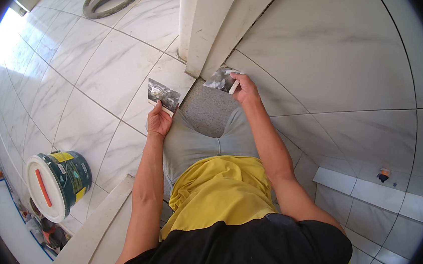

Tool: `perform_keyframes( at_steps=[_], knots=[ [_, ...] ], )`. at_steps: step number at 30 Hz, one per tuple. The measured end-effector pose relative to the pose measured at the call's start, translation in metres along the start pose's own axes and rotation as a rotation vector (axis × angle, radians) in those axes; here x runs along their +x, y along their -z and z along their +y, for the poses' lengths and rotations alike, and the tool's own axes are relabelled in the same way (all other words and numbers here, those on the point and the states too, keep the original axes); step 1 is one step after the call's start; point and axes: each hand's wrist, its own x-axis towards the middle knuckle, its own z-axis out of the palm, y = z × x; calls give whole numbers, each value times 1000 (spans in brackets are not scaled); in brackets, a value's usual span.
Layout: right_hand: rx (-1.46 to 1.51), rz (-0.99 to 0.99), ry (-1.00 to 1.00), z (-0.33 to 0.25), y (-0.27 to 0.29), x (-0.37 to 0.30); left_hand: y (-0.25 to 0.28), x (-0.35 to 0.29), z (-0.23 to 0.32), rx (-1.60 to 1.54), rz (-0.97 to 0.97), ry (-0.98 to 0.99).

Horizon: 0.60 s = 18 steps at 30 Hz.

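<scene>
My left hand is closed around the handle edge of a wide putty knife, its metal blade smeared with grey and white paste. It is held above my left thigh, over the marbled floor tiles. In my right hand is a second wide putty knife, gripped by its pale handle. White paste clings to its blade, which is close to the foot of the white door frame. Between the two blades and my knees lies a grey speckled slab in the doorway. Whether either blade touches a surface, I cannot tell.
A dark green bucket with a white lid stands at left, an orange stick on the lid. A grey ring like a tyre lies at the far left. A tiled wall rises at right; a small orange-and-black thing rests near the ledge.
</scene>
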Motion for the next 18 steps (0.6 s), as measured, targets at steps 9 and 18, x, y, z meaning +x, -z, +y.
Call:
perform_keyframes(
  at_steps=[9,18],
  knots=[
    [15,1,34,-16,-11,-17,2,1,-1,-31,-11,1],
    [13,9,119,-25,-26,-35,1,2,-2,-29,-26,2]
  ],
)
